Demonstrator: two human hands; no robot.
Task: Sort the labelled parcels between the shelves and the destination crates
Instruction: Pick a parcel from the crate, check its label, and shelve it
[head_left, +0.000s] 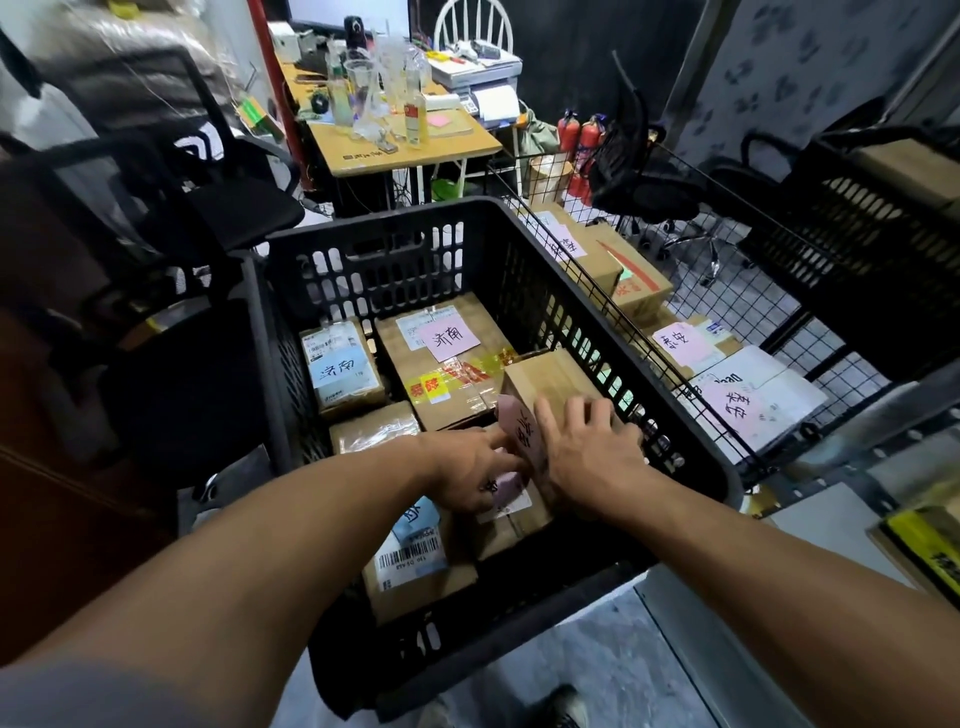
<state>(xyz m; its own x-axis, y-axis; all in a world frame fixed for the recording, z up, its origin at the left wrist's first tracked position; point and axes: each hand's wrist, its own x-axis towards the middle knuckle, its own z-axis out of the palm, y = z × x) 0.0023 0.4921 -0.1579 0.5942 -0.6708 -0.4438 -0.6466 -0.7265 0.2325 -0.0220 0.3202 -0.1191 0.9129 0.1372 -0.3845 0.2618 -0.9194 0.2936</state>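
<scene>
**Two hands on a parcel in the crate**

A large black slatted plastic crate (363, 270) holds a small brown cardboard box with a pink handwritten label (550, 382) near its right wall. The right hand (592, 457) lies flat on top, fingers spread. The left hand (467, 475) curls round the labelled side.

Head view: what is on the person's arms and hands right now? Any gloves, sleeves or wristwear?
No gloves: the left hand and the right hand are both uncovered, and both forearms are bare, with no watch or band showing at the wrists. A light grey sleeve covers the top of the left arm in the bottom left corner. The right arm leaves the frame before any sleeve shows.
</scene>
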